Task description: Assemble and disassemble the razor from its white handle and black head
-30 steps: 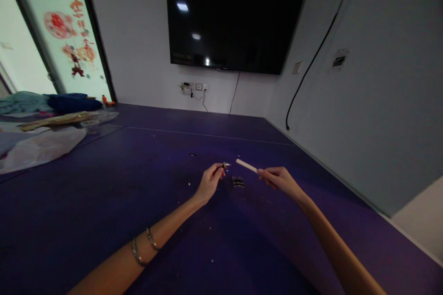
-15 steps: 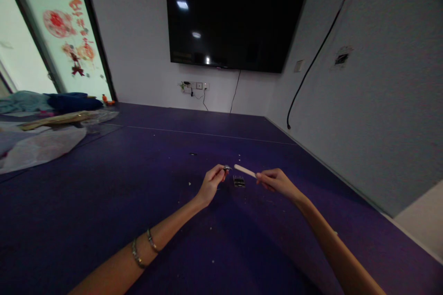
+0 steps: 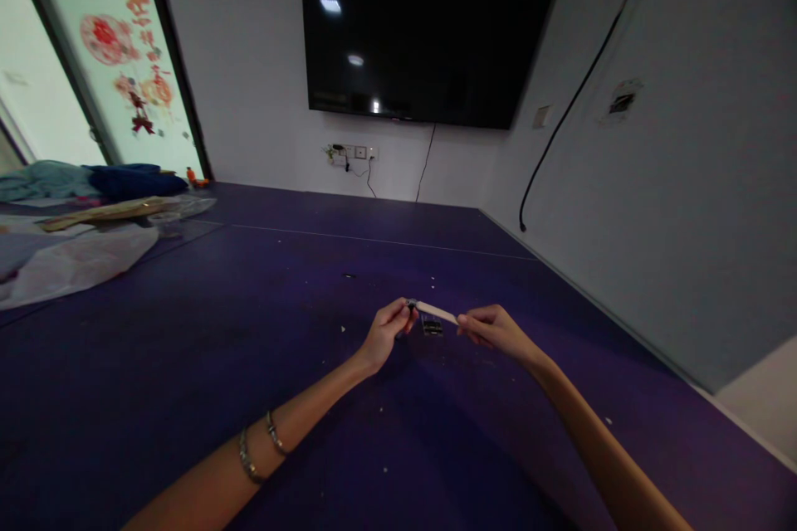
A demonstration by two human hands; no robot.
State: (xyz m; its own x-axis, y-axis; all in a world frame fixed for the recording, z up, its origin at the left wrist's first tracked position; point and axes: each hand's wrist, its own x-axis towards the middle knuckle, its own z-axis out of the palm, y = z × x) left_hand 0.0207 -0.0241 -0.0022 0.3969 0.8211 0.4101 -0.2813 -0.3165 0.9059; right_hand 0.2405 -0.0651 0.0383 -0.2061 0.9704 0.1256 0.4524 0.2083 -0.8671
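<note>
A small dark, shiny piece (image 3: 411,304) is pinched in my left hand (image 3: 386,335); its kind is too small to make out. Between thumb and fingers, my right hand (image 3: 496,329) grips a flat, pale wooden stick (image 3: 437,312) by one end. The stick's rounded far tip meets the small piece at my left fingertips. Just below the stick, a small dark rectangular object with a light line across it (image 3: 432,326) lies on the purple surface, partly covered by the stick.
Small white bits (image 3: 343,329) and a thin black piece (image 3: 349,275) lie scattered on the purple floor (image 3: 280,307). Plastic bags (image 3: 87,261) and folded cloths (image 3: 134,181) are at the left. A black cable (image 3: 569,99) hangs along the right wall, and a television (image 3: 429,29) is mounted ahead.
The wooden stick has moved left, so its tip now touches the piece in my left hand. Before, a gap lay between them. The piece appears turned slightly.
</note>
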